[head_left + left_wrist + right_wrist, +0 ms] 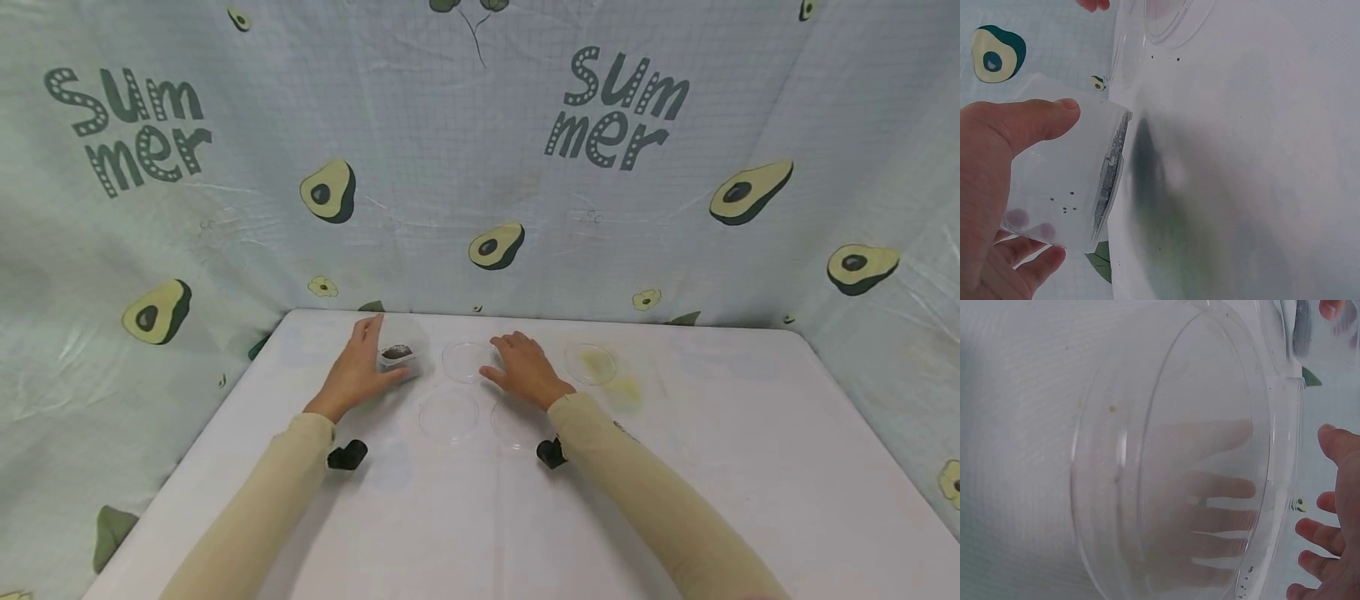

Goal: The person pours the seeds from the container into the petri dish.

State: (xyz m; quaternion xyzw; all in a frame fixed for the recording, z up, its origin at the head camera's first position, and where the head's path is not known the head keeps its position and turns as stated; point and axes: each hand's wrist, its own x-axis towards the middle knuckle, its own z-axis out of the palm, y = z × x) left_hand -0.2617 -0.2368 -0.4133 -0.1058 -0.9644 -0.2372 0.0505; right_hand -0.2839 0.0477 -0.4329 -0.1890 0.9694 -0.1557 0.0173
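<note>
My left hand (369,360) grips a small clear plastic container (399,353) with dark grains in it, at the back left of the white table (720,467). In the left wrist view the thumb (1035,119) lies on top of the container (1066,187) and the fingers curl under it. My right hand (517,365) lies flat with straight fingers beside a clear round dish (465,361). The right wrist view shows that dish (1147,481) close up, with the fingertips (1335,440) just past its rim.
Two more clear dishes (448,414) (516,421) lie nearer me between the forearms. A fourth dish (591,364), smeared yellow, sits to the right beside a yellow stain (626,390). An avocado-print cloth (480,167) walls the table at the back and sides.
</note>
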